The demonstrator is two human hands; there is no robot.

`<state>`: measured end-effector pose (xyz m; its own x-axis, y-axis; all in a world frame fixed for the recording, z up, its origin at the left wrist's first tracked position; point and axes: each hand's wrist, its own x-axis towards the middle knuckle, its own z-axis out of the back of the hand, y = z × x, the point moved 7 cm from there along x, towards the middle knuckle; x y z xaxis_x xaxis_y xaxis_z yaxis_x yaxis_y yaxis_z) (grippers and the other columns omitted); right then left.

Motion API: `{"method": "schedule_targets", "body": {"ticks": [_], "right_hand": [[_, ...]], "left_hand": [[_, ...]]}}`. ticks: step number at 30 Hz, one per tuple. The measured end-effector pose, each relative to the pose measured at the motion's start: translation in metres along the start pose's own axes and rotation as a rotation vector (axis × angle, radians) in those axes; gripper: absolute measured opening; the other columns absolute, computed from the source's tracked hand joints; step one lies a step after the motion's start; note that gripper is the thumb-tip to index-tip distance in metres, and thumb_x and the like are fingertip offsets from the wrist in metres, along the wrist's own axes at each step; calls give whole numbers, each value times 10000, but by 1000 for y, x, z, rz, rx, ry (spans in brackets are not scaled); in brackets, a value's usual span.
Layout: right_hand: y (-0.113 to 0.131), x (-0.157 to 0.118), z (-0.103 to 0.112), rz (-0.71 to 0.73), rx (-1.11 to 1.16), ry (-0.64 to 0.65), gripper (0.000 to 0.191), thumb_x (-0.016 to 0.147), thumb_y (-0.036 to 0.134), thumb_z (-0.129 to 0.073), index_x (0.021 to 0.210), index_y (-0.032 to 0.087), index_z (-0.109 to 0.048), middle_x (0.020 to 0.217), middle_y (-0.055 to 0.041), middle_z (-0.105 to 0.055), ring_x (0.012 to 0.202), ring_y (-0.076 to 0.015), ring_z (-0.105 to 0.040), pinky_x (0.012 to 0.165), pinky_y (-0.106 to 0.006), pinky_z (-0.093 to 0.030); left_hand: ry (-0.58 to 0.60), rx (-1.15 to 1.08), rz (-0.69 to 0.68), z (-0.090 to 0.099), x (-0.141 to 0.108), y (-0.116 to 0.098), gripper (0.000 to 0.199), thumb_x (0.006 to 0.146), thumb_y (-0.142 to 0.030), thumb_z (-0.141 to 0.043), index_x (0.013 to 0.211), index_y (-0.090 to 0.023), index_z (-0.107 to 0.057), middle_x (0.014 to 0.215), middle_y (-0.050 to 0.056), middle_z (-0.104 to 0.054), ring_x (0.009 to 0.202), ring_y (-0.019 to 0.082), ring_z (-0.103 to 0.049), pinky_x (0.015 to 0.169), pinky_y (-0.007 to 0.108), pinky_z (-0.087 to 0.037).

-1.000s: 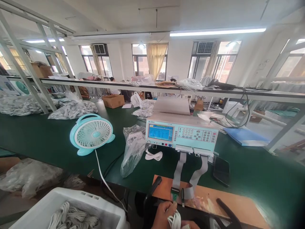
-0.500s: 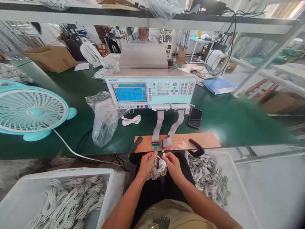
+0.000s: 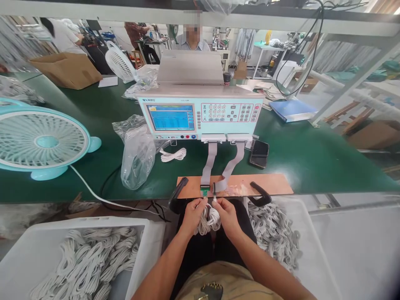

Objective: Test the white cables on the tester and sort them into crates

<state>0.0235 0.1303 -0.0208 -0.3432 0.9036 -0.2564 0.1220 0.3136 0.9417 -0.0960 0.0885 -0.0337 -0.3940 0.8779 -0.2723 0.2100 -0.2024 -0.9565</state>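
My left hand (image 3: pixel 193 216) is closed, thumb and finger pinching one end of a coiled white cable (image 3: pixel 203 226) at the small green circuit board (image 3: pixel 205 193) on a ribbon-cable end. Closed as well, my right hand (image 3: pixel 228 216) pinches the cable's other end, a white plug, just below the second ribbon connector (image 3: pixel 214 188). Between the hands the bundled loops hang over my lap. Fingers cover most of both plugs, so I cannot tell how far either is inserted. Two grey ribbon cables (image 3: pixel 210 160) run up to a bench tester (image 3: pixel 229 114) with a lit blue screen.
A copper-coloured board (image 3: pixel 265 183) lies along the bench edge, with black clamp handles (image 3: pixel 261 195) on it. Bins of coiled cables stand left (image 3: pixel 142 231) and right (image 3: pixel 308 233). A blue fan (image 3: pixel 46 141), plastic bag (image 3: pixel 137 160), loose coil (image 3: pixel 173 154) and phone (image 3: pixel 259 153) sit on the bench.
The camera view has shifted slightly. My right fingers are a little nearer the connector, covering more of the white plug. My left hand keeps its pinch at the green board.
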Motion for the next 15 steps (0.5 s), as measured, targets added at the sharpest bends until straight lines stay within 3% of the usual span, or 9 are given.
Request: {"method": "schedule_targets", "body": {"ticks": [5, 15], "right_hand": [[-4, 1, 2, -29, 14, -26, 314, 657, 421, -689, 600, 140, -561, 515, 34, -496, 481, -90, -403, 485, -217, -331], [-11, 2, -4, -152, 187, 17, 332, 587, 427, -756, 620, 152, -573, 505, 39, -522, 441, -101, -431, 451, -217, -346]], "left_hand": [[9, 4, -8, 0, 1, 4, 417, 728, -507, -567, 577, -119, -551, 503, -22, -446, 489, 79, -376, 495, 196, -301], [21, -42, -70, -3, 1, -7, 452, 721, -536, -557, 544, -121, -527, 510, -24, -407, 514, 86, -349, 522, 217, -288]]}}
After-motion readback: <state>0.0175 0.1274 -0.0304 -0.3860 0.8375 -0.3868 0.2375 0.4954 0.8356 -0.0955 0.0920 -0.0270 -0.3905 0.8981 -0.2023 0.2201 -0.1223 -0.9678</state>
